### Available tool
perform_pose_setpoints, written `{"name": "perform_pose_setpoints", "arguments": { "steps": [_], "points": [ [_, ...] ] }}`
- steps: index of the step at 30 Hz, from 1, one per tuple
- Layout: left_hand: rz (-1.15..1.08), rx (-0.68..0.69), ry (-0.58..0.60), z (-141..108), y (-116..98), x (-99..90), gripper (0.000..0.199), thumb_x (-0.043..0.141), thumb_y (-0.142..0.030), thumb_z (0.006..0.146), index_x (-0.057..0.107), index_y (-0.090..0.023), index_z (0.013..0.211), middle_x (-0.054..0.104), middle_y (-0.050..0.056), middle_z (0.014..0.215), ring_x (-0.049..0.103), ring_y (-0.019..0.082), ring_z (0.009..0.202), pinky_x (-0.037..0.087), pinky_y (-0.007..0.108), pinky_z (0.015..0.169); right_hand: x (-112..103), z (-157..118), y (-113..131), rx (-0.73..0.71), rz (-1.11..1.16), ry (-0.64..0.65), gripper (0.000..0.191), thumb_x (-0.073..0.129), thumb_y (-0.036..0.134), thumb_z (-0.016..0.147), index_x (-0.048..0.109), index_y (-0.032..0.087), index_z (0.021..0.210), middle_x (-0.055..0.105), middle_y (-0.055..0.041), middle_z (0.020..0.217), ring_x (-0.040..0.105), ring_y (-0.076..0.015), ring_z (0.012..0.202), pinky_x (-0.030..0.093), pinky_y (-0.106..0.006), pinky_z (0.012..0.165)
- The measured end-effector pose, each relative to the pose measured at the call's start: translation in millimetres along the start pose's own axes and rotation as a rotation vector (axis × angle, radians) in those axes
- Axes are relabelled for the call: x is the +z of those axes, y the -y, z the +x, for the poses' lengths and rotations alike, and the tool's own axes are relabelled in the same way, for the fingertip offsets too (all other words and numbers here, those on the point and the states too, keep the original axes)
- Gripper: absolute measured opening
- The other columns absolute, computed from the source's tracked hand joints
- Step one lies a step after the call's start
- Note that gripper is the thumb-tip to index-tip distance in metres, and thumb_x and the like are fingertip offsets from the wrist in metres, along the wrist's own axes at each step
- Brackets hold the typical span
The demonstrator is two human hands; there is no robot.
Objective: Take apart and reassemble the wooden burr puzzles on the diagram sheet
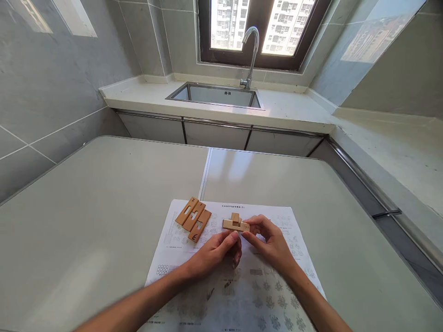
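Observation:
Two light wooden puzzle pieces, one set crosswise in the other, are held just above the printed sheet. My right hand pinches the right end of the longer piece between thumb and fingers. My left hand is closed, its thumb tip against the near side of the joined pieces and its other fingers curled below. What lies under that thumb is hidden. Left of my hands, three flat wooden puzzle pieces with cut-out slots and dark marks lie side by side at a slant on the sheet.
The printed sheet, covered in small diagrams, lies on a pale table with a seam down its middle. Beyond the table's far edge is a counter with a sink and a tap. Tiled walls flank both sides.

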State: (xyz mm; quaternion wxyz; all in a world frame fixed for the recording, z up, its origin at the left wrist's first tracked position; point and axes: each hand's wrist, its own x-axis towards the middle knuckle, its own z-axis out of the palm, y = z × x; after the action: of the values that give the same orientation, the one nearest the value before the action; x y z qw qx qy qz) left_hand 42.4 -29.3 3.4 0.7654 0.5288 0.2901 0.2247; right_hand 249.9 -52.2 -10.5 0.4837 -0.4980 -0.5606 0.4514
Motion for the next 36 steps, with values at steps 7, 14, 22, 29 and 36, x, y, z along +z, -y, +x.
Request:
{"name": "perform_pose_setpoints", "arguments": {
  "steps": [7,14,22,29,36],
  "points": [
    [0.138,0.013,-0.028,-2.9,-1.4,4.3,0.057,0.041,-0.068,0.105,0.055,-0.019,0.079,0.058,0.002,0.072,0.056,0.016,0.072,0.047,0.031,0.080,0.5,-2.1,1.3,-0.063,-0.082,-0.025,0.028,0.076,0.048,0.094,0.070,0.022,0.105,0.066,-0.0023,0.079,0.061,-0.0187,0.071,0.051,-0.034,0.068],
    [0.253,-0.001,-0.067,-3.9,-3.0,8.5,0.058,0.038,-0.068,0.106,0.053,-0.020,0.077,0.059,0.001,0.067,0.059,0.017,0.070,0.048,0.031,0.079,1.8,-5.0,-0.7,-0.130,-0.116,-0.040,0.023,0.075,0.043,0.096,0.069,0.023,0.105,0.059,0.0001,0.076,0.056,-0.0175,0.068,0.051,-0.034,0.069],
    [0.351,0.008,-0.052,-7.5,-7.5,10.3,0.061,0.033,-0.068,0.106,0.051,-0.020,0.074,0.061,0.002,0.066,0.058,0.017,0.068,0.048,0.031,0.077,1.5,-4.9,-0.5,-0.116,-0.160,-0.075,0.024,0.072,0.045,0.098,0.067,0.023,0.105,0.056,0.0020,0.071,0.055,-0.0170,0.066,0.050,-0.032,0.067],
    [0.324,-0.004,-0.046,-7.4,-7.9,10.1,0.058,0.035,-0.066,0.107,0.052,-0.019,0.076,0.061,0.001,0.068,0.059,0.017,0.069,0.048,0.030,0.076,3.4,-5.1,1.3,-0.114,-0.171,-0.089,0.023,0.072,0.043,0.098,0.068,0.023,0.107,0.055,0.0039,0.070,0.055,-0.0152,0.065,0.050,-0.030,0.067],
    [0.287,0.022,-0.021,-6.8,-6.3,8.0,0.058,0.034,-0.065,0.108,0.053,-0.019,0.076,0.061,0.001,0.068,0.060,0.017,0.072,0.049,0.031,0.080,3.2,-4.4,-1.3,-0.089,-0.173,-0.082,0.024,0.073,0.043,0.097,0.068,0.023,0.109,0.057,0.0043,0.071,0.055,-0.0151,0.065,0.050,-0.029,0.068]
  ]
}}
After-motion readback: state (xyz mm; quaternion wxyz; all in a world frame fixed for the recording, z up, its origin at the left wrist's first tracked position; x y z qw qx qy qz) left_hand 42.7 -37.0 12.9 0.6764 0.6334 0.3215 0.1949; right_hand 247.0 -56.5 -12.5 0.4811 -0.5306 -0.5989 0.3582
